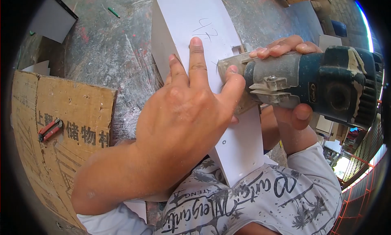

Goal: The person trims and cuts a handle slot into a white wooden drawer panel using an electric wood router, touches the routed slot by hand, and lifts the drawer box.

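My right grip (287, 47) is clamping the power tool (326, 84); my left grip (187, 106), fingers spread, is bracing the board (242, 143), likely for steadiness.

Two hands (185, 108), one power tool (317, 78), one marked white board (218, 31), one red cutter (50, 130)

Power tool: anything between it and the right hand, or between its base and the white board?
Nothing visible between right hand and power tool: it grips directly. The left hand overlaps the base with its thumb; what lies between base and white board is hidden.
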`<action>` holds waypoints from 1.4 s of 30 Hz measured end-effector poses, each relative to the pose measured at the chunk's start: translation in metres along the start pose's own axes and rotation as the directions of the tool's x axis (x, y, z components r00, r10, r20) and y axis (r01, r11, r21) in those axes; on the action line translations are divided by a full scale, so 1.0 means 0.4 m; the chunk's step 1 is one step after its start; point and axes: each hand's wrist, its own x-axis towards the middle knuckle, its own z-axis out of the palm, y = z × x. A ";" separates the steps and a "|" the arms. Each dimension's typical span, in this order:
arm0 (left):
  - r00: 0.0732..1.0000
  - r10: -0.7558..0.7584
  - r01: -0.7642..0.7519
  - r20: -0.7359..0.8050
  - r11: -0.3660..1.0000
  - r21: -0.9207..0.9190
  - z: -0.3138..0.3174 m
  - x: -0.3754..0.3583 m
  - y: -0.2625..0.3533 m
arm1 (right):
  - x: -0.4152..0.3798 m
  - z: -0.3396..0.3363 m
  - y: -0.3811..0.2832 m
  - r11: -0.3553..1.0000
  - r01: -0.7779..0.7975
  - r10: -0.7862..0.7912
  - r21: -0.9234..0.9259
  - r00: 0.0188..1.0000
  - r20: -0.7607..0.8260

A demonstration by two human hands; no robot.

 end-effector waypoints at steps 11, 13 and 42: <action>0.999 0.033 -0.033 0.008 0.999 -0.002 -0.003 0.000 -0.005 | 0.009 -0.005 0.021 0.998 0.054 -0.054 0.023 0.999 0.010; 0.999 0.042 -0.042 0.007 0.999 0.002 -0.004 0.001 -0.007 | 0.011 -0.005 0.023 0.998 0.052 -0.052 0.021 0.999 0.004; 0.997 0.044 -0.039 0.069 0.997 -0.068 -0.014 -0.011 -0.005 | 0.027 0.009 0.059 0.999 0.035 -0.032 0.021 0.993 -0.117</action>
